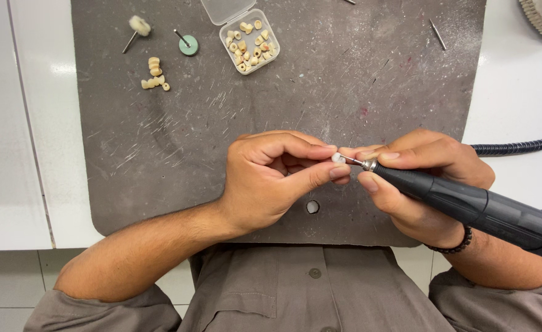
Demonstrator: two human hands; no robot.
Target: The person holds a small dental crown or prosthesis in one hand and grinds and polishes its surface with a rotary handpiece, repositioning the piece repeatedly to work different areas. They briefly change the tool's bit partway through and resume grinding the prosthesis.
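My left hand [271, 178] pinches a tiny white tooth-like piece [338, 158] between thumb and fingertips above the grey work mat [345, 80]. My right hand [425, 184] grips a black rotary handpiece [468, 206] like a pen. Its thin metal bit touches the white piece. A corrugated black hose [520, 147] trails off behind the right hand toward the right edge.
A small clear box [249, 40] of several cream tooth-shaped pieces sits open at the top of the mat. Left of it lie a green polishing disc [188, 45], a fluffy buff on a shaft [137, 27] and a cluster of cream pieces [155, 75]. A loose bur [438, 34] lies top right.
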